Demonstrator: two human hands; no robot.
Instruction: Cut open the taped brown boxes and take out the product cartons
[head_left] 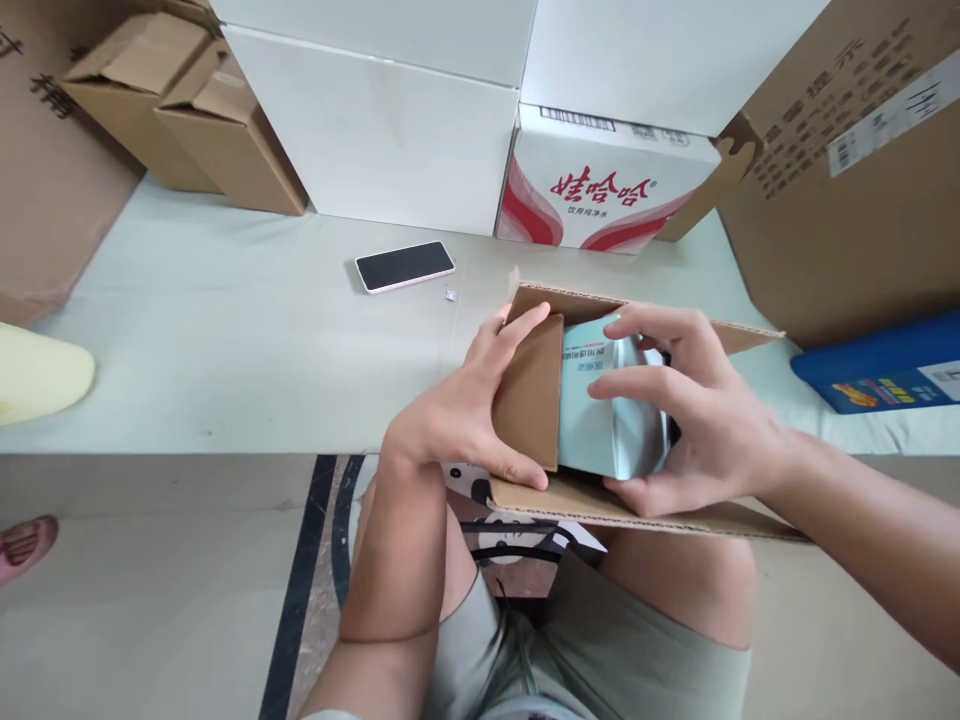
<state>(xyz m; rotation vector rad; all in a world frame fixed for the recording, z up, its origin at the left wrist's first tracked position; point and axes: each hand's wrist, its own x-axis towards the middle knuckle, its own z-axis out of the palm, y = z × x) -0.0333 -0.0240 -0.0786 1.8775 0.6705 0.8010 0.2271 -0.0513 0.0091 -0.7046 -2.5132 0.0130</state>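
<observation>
One open cardboard box (577, 503) juts past the near edge of the worktop (225, 330); the left hand (465, 410) has its grip clamped across the box's left end. Inside sits a pale blue carton (589, 420), with the grip of the right hand (690, 400) clamped on it; it probably rests on the box's hidden bottom. Well left, a cream object (45, 375) is cut off. Farther back lies a phone (405, 267); a white box with red lettering (600, 190) hides part of the far edge.

Bright, diffuse light falls evenly (shadows soft), edges visibly stretched.
</observation>
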